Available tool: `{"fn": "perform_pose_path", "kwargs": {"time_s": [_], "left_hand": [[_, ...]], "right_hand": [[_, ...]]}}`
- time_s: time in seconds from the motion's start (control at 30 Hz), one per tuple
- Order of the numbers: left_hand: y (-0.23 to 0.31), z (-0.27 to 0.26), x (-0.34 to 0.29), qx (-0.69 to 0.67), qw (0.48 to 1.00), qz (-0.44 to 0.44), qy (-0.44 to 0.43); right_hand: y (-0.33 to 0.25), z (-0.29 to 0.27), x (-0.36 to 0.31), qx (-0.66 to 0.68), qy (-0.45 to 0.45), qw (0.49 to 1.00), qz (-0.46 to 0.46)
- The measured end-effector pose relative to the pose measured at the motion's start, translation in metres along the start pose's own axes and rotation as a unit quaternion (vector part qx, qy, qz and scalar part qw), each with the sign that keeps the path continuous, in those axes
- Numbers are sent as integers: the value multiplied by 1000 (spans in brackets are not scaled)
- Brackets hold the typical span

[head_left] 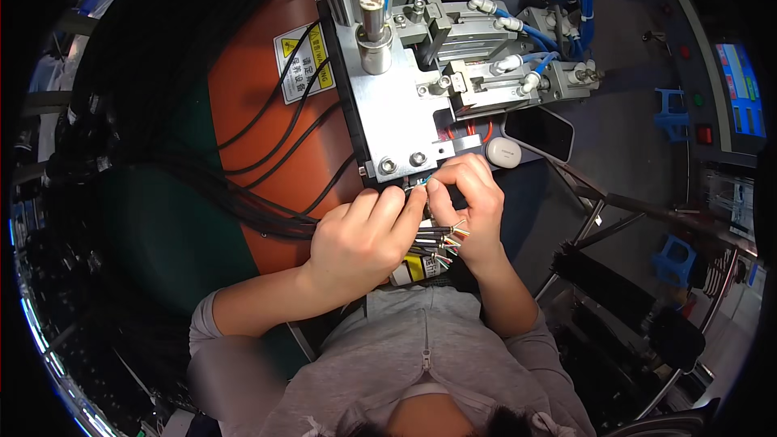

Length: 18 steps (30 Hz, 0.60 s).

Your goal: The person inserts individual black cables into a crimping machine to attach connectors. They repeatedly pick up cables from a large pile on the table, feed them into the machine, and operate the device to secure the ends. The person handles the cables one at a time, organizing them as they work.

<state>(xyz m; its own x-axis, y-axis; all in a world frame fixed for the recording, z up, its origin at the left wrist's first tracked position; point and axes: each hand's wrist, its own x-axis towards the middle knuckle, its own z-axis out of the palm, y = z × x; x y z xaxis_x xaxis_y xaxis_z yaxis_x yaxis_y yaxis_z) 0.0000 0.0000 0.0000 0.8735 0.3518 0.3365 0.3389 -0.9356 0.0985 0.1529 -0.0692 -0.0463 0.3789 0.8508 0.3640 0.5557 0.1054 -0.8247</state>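
My left hand is closed, its index finger reaching the front edge of a bright metal plate on a machine. Black cables come out from under this hand on its right, their ends stripped to thin coloured wires. Opposite it, my right hand pinches a thin blue wire between thumb and index finger, just below the plate's front bolts. The fingertips of both hands nearly meet there. What sits under the plate's edge is mostly hidden.
Long black cables run in from the left across an orange surface. Pneumatic cylinders with blue hoses fill the machine's back. A round white case and a phone lie to the right. Blue stools stand farther right.
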Motion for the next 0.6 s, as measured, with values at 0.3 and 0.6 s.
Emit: {"fn": "perform_pose_path", "kwargs": {"time_s": [0.3,0.6], "left_hand": [[-6,6,5,-37,997,-18,63],[-5,0,1,-16,999,-19,23]], "right_hand": [[13,7,-10,292,-28,924,246],[8,7,-10,273,-12,924,267]]}}
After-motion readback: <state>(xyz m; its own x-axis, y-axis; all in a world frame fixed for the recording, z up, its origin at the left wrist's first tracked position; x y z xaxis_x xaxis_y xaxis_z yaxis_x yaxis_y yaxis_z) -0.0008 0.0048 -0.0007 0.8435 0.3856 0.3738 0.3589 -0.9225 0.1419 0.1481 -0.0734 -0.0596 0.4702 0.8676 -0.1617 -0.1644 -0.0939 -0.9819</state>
